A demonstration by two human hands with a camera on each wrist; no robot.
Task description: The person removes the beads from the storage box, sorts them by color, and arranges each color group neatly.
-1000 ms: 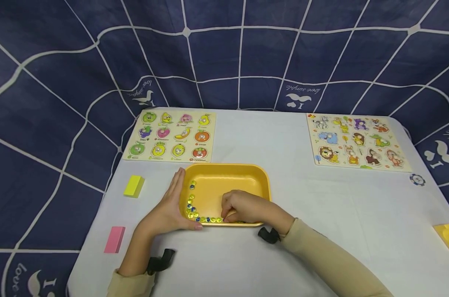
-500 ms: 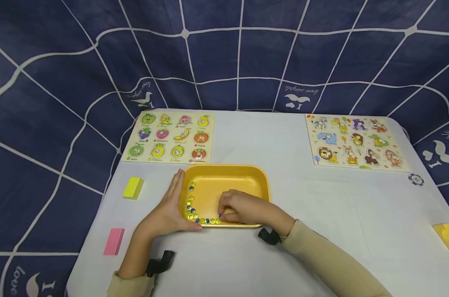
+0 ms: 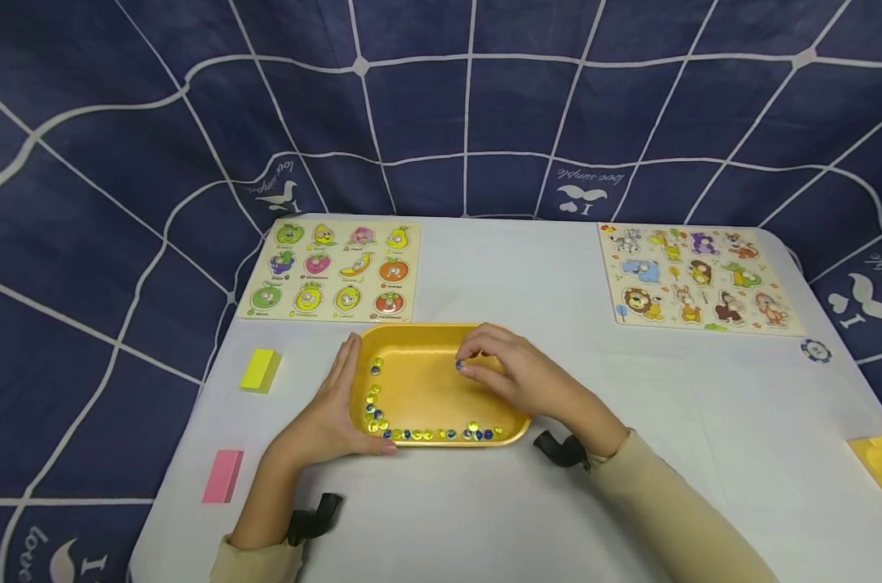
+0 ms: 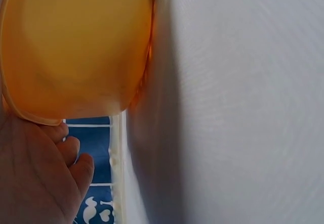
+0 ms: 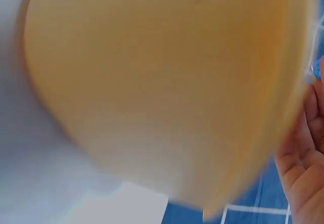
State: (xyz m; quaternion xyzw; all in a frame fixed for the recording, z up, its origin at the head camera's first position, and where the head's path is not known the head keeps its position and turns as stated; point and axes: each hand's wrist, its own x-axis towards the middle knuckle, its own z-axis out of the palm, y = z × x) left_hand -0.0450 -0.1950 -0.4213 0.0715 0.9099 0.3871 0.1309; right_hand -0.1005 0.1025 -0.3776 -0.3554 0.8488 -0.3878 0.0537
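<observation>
A yellow tray carries several small yellow and blue marbles, seemingly glass, lined along its left and front walls, such as the yellow marbles. My left hand holds its front left corner, fingers along the left wall and thumb at the front rim. Above the tray's right half, my right hand pinches one blue marble between thumb and index finger. In the left wrist view the tray's outer wall hides the marbles. At the right wrist view's edge, the right hand shows only in part, with the blue marble.
A fruit puzzle board lies behind the tray at left, an animal puzzle board at back right. Left are a yellow block and a pink block. At right lie a round chip and a yellow notched block.
My right hand has risen from the tray's front wall, moving back and right with the blue marble. Marbles it covered along that wall now show. The left hand keeps its hold.
</observation>
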